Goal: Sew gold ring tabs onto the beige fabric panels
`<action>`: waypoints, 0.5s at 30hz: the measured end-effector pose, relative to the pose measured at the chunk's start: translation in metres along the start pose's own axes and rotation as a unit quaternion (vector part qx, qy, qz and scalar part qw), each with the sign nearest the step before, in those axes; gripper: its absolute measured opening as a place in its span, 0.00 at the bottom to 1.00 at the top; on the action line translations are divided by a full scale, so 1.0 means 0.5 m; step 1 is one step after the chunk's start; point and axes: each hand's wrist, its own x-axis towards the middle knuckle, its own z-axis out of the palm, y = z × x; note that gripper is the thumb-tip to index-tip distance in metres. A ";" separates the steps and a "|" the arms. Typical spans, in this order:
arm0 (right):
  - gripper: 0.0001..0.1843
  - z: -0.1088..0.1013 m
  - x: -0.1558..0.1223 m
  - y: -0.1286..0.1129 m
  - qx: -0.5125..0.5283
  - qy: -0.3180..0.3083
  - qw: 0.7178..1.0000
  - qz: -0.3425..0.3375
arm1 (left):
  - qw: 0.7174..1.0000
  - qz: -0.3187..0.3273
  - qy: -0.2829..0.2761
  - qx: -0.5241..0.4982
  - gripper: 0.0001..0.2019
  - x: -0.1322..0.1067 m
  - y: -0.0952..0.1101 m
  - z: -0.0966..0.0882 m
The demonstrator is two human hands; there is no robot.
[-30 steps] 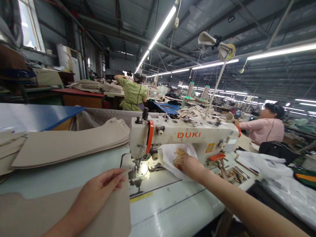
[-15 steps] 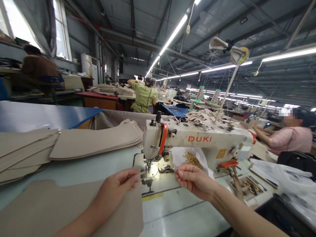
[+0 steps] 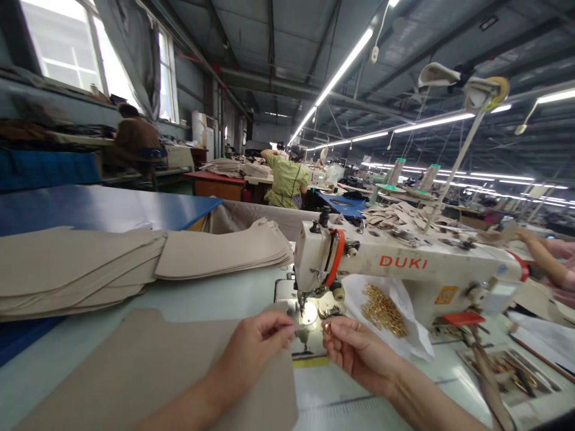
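My left hand (image 3: 258, 344) is closed in a pinch above a flat beige panel (image 3: 179, 341) on the table. What its fingertips hold is too small to make out; a thin pale end seems to stick out. My right hand (image 3: 359, 347) pinches a small gold-coloured metal piece (image 3: 327, 327) between thumb and forefinger. Both hands are in front of the needle area of a white sewing machine (image 3: 363, 254), their fingertips a short gap apart. Right behind my right hand, a heap of small gold metal pieces (image 3: 384, 311) lies on a white sheet (image 3: 420, 335).
Stacks of beige panels (image 3: 220, 251) lie at the left, with a blue-topped table (image 3: 112, 203) beyond. A tray of small tools (image 3: 512, 371) sits at the right. One person in green (image 3: 287, 179) works ahead; another person's arm (image 3: 545, 257) shows at the right edge.
The view has swung left, so things appear further right. My hands have come closer together, the gold piece shows more clearly in my right fingers, and more of the gold heap is visible.
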 end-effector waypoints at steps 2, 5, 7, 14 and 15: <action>0.13 0.010 0.015 0.014 -0.004 0.017 1.000 -0.002 | 1.000 -0.003 -0.004 -0.020 0.09 0.000 -0.001 0.003; 0.14 0.022 0.037 0.032 -0.030 0.044 0.999 -0.013 | 0.999 -0.014 -0.005 -0.042 0.09 0.002 0.000 0.005; 0.14 0.026 0.049 0.040 -0.047 0.053 0.997 -0.022 | 0.998 -0.025 -0.001 -0.056 0.09 0.004 0.002 0.005; 0.15 0.033 0.065 0.041 -0.032 0.047 0.998 -0.002 | 0.992 -0.056 -0.030 -0.107 0.11 0.016 0.001 0.001; 0.15 0.033 0.065 0.040 -0.026 0.040 0.999 0.005 | 0.991 -0.062 -0.037 -0.116 0.12 0.017 -0.001 0.000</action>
